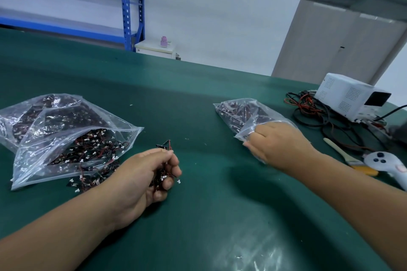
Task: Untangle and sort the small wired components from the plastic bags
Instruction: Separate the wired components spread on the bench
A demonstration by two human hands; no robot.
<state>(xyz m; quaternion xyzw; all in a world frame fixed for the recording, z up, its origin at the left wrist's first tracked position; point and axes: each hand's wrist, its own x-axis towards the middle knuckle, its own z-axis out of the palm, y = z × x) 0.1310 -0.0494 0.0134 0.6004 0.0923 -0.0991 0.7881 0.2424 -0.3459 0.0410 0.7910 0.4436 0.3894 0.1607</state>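
Head view, looking down over the green counter [198, 99]. The left hand [145, 180] is curled tight around a tangled clump of small wired components [161, 177], black parts on red and black leads with white connectors poking out between the fingers. Just to its left, a large clear plastic bag [66, 136] lies open-mouthed, more components spilling from its mouth onto the counter. Over on the right, the right hand [277, 143] is pinching the near edge of a smaller plastic bag [240, 114], fingers closed on the film, that bag also holding components. Far right: a white power supply [350, 97], a heap of cables [317, 112], a brush [350, 158] and a white handheld controller [387, 166].
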